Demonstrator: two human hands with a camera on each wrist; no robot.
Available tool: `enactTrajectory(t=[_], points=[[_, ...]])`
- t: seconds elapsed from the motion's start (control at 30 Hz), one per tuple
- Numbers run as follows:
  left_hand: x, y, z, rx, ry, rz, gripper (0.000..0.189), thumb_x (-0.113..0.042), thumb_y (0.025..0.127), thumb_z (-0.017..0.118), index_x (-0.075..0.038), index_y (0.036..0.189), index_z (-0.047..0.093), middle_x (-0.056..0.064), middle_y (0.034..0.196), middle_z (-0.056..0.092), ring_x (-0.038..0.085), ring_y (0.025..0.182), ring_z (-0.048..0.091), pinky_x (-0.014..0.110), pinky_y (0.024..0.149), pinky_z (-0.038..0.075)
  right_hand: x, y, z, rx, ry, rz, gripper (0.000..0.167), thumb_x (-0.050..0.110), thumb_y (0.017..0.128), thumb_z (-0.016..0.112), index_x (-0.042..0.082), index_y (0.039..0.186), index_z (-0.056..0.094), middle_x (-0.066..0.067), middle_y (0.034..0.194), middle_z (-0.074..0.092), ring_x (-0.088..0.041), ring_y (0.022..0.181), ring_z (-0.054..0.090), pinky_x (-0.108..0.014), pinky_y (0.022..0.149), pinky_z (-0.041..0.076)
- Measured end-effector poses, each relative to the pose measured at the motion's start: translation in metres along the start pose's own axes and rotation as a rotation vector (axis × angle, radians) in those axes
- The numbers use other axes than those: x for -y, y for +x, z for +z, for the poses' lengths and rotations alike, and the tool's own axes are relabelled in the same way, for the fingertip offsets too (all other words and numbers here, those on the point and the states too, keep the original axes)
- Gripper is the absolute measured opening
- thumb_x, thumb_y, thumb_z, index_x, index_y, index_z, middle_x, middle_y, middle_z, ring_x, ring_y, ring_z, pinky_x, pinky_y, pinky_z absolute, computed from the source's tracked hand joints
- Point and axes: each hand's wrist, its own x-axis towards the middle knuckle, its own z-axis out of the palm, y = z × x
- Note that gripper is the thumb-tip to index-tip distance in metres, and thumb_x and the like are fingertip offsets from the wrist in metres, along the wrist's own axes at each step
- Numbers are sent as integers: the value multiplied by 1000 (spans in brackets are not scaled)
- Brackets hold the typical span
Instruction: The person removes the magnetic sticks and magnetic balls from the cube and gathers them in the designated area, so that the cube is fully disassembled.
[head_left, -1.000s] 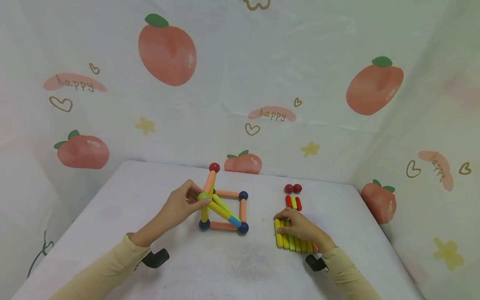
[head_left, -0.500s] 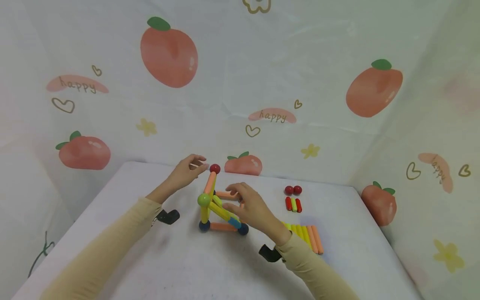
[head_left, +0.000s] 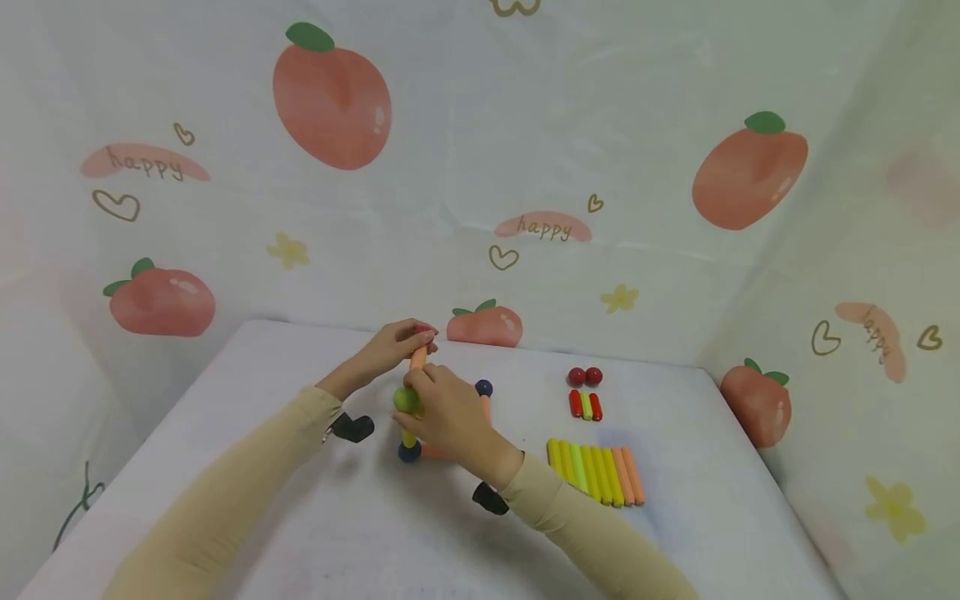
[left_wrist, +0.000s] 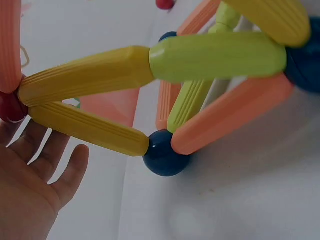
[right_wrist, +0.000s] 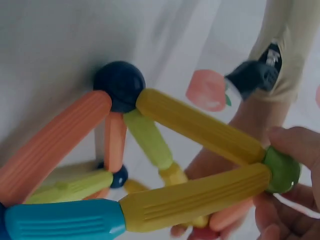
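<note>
A frame of magnetic sticks and balls stands on the table, with dark blue balls [head_left: 408, 451] and orange sticks [right_wrist: 55, 147] at its base. My right hand [head_left: 457, 417] holds the green ball [right_wrist: 282, 171] between thumb and fingers. Two yellow sticks [right_wrist: 197, 197] meet at that ball; one continues into a blue stick [right_wrist: 65, 220]. Farther back, my left hand [head_left: 390, 348] grips the red ball [left_wrist: 11, 107] at the other raised corner. An orange stick [head_left: 418, 358] runs between the green and red balls. In the head view, my right hand hides much of the frame.
To the right lies a row of yellow, green and orange sticks [head_left: 596, 473]. Behind it are short red and green sticks [head_left: 586, 405] and two loose red balls [head_left: 585, 377]. A white cloth printed with fruit [head_left: 480, 167] hangs behind the table [head_left: 420, 533].
My left hand has gone from the green ball back to the red ball and grips it. My right hand has moved left from the stick row and taken hold of the green ball.
</note>
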Motion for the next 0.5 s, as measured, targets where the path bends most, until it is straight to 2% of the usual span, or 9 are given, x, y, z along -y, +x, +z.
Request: enactTrajectory(t=[0.13,0.3,0.4,0.5], points=[[-1,-13,-4,-51,43,-18,49,-46,101,52,-6,130,56,15,119,69,24,114,63,46,105,49,-8,-10,-10,39,48,-21,33,29,83,80,13,104,61,3,90,61,-7,78,54,-13,65,46],[5,-37,-10,-78,115,-23,45,-43,99,56,-8,128,58,12,121,67,23,111,62,43,101,51,-27,-28,-23,93,190,-12,29,16,84,76,14,108,60,4,95,62,-5,82,57,-14,74,52],[8,-54,-10,-43,155,-1,40,-38,97,62,-10,126,60,11,120,66,22,106,63,37,93,54,-41,-38,-31,110,269,-3,29,11,84,75,14,108,61,4,96,63,-5,84,59,-17,76,55],[5,-73,-4,13,200,59,35,-34,94,67,-14,123,63,8,117,66,20,101,63,31,84,53,-56,-47,-37,102,313,-13,31,7,82,77,14,107,61,5,96,64,-10,82,61,-22,75,56]])
